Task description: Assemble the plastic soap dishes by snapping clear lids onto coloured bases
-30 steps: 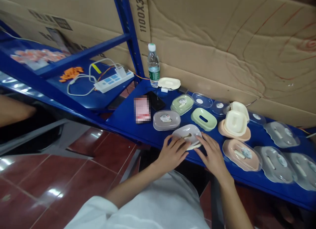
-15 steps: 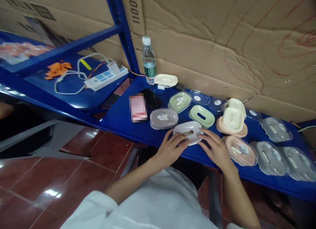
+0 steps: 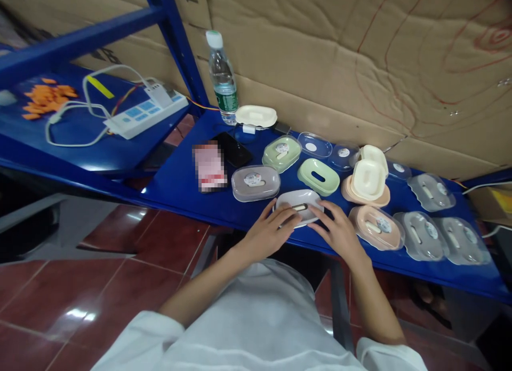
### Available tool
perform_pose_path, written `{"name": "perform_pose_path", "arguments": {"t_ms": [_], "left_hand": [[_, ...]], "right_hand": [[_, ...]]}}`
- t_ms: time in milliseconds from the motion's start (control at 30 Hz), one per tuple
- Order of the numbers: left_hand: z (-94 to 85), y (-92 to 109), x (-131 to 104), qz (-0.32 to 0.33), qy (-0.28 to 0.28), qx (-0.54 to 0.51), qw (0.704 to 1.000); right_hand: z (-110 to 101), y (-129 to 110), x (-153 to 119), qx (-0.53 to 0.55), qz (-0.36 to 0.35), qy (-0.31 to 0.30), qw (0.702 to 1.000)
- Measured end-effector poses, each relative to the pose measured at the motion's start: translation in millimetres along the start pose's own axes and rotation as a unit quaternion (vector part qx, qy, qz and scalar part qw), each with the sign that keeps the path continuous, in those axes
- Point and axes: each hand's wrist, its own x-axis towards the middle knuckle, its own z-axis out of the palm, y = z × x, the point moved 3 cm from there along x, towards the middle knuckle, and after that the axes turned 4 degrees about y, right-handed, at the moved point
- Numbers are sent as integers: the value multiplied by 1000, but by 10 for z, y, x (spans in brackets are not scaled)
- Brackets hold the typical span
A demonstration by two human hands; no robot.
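A pale grey oval soap dish [image 3: 299, 199] is held between my two hands at the front edge of the blue table. My left hand [image 3: 270, 229] grips its left side, fingers reaching over the top toward the slot. On its right rim is my right hand [image 3: 336, 227], with fingertips bent onto the dish. A small cream strip [image 3: 299, 207] shows at the slot. Just left lies a grey-mauve soap dish under a clear lid [image 3: 256, 183]. Behind stands a light green soap dish [image 3: 319, 177] with an open slot. The underside of the held dish is hidden.
Lidded peach [image 3: 377, 228] and grey [image 3: 424, 236] soap dishes lie to the right, near stacked cream dishes [image 3: 370, 179]. A water bottle [image 3: 224, 83], a black phone [image 3: 234, 150] and a lidded green dish [image 3: 282, 153] stand further back. Left is a power strip [image 3: 140, 117].
A cream strip now shows at the held dish's slot, where a dark gap showed before. My hands keep their hold. The view has shifted, moving the scene slightly up and left.
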Motion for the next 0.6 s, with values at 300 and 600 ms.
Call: {"name": "perform_pose_path", "arguments": {"t_ms": [300, 600], "left_hand": [[18, -18, -120, -20, 18, -38, 999], [-80, -122, -274, -106, 86, -74, 988]], "right_hand": [[-74, 47, 65, 21, 31, 18, 999], [-52, 109, 329, -56, 113, 40, 991]]}}
